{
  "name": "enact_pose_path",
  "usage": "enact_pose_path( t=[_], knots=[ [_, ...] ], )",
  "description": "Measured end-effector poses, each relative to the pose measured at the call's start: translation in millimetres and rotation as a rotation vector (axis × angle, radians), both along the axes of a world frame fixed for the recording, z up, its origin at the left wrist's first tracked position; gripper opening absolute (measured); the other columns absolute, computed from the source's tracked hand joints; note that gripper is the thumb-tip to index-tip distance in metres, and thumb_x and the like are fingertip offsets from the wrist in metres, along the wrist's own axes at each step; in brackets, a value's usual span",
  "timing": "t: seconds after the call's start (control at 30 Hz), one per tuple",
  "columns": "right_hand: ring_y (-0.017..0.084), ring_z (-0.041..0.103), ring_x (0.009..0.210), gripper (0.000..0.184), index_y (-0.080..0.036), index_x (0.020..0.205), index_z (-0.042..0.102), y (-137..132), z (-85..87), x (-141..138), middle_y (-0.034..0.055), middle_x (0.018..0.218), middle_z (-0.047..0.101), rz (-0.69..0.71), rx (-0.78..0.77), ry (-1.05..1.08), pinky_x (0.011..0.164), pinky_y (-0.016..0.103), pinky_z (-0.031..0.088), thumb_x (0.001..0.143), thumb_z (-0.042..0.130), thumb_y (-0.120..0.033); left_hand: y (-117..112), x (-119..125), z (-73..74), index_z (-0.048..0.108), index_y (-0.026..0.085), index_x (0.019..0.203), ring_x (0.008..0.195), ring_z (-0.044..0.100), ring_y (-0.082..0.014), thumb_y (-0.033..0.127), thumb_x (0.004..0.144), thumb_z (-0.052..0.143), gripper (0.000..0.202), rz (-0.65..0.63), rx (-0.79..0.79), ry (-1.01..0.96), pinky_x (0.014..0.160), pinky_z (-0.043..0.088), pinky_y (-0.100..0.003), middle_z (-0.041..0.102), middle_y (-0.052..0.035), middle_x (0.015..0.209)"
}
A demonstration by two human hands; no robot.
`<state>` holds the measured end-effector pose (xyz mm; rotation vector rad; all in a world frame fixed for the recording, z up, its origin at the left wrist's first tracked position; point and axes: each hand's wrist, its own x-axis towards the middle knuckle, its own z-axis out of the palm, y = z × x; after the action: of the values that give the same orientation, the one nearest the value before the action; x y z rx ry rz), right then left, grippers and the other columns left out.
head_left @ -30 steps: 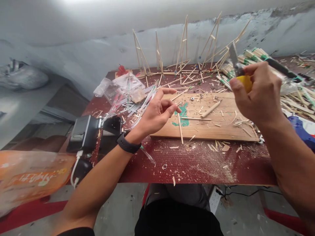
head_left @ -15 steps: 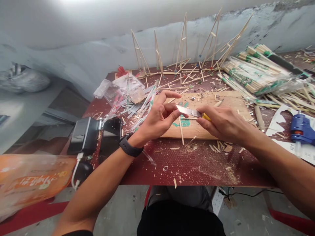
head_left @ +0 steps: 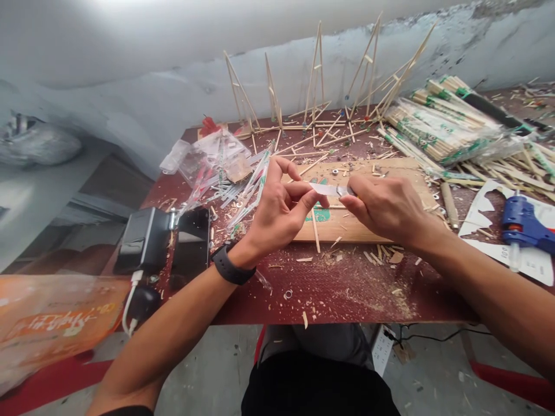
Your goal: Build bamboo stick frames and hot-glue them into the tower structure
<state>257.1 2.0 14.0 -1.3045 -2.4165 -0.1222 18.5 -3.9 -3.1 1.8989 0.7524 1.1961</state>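
My right hand is wrapped round the handle of a utility knife, its wide blade pointing left over the board. My left hand, with a dark watch on the wrist, has thumb and fingers pinched together at the blade's tip. Whatever lies in that pinch is too hidden to name. Beneath both hands is a wooden board with a green print, strewn with chips. A thin wooden stick lies on it, reaching over its near edge.
Stick frames stand along the wall. Packs of chopsticks lie back right, and a blue glue gun is at the right. On the left are clear glue sticks, a phone and a black box-shaped device.
My right hand has moved slightly left and up with the knife, and the blade tip now meets my left fingers. The whole view has shifted a little.
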Motion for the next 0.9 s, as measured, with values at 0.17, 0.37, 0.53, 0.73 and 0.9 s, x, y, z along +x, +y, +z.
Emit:
enact_pose_path(
  t=[0.17,0.37,0.53,0.73,0.9],
  knots=[
    [0.012,0.018,0.046,0.075,-0.024,0.074,0.053,30.4,6.6,42.8,-0.0035,0.05,0.033,-0.368,0.183,0.081,0.053,0.035,0.017,0.11,0.014,-0.077,5.3,-12.8,15.9,0.035,0.029,0.104,0.059,0.065,-0.0103,0.046,0.103,0.076,0.045,0.069,0.043,-0.307,0.054,0.051,-0.025,0.075,0.0056,0.079],
    [0.014,0.039,0.054,0.068,-0.021,0.086,0.058,6.9,4.9,10.6,0.0033,0.067,0.058,0.063,0.113,0.1,0.055,0.032,0.027,0.114,0.016,-0.066,13.5,-1.5,2.6,0.034,0.028,0.1,0.049,0.047,-0.0057,0.046,0.102,0.078,0.048,-0.033,-0.045,-0.285,0.046,0.033,-0.022,0.072,0.0063,0.074],
    [0.012,0.034,0.049,0.055,-0.021,0.083,0.053,-6.3,-7.3,-8.1,-0.0028,0.06,0.051,0.301,0.205,0.145,0.049,0.028,0.024,0.119,0.027,-0.054,12.2,6.2,-5.1,0.035,0.028,0.099,0.052,0.053,-0.005,0.05,0.095,0.085,0.055,-0.009,-0.05,-0.314,0.045,0.036,-0.019,0.071,0.0073,0.076],
    [0.012,0.032,0.047,0.053,-0.021,0.081,0.052,-4.1,-11.5,-4.0,-0.0049,0.057,0.046,0.282,0.272,0.114,0.047,0.027,0.022,0.119,0.03,-0.051,9.5,5.7,-3.5,0.036,0.028,0.099,0.05,0.054,-0.0051,0.047,0.092,0.089,0.057,-0.059,-0.052,-0.295,0.043,0.036,-0.017,0.067,0.0091,0.073],
    [0.012,0.033,0.048,0.054,-0.02,0.082,0.054,-3.9,-13.3,-4.4,-0.0042,0.058,0.048,0.262,0.308,0.1,0.047,0.027,0.023,0.119,0.03,-0.051,7.9,7.3,-1.6,0.035,0.028,0.099,0.056,0.067,-0.009,0.046,0.093,0.088,0.056,-0.097,-0.065,-0.301,0.05,0.049,-0.019,0.062,0.0107,0.07]
  ],
)
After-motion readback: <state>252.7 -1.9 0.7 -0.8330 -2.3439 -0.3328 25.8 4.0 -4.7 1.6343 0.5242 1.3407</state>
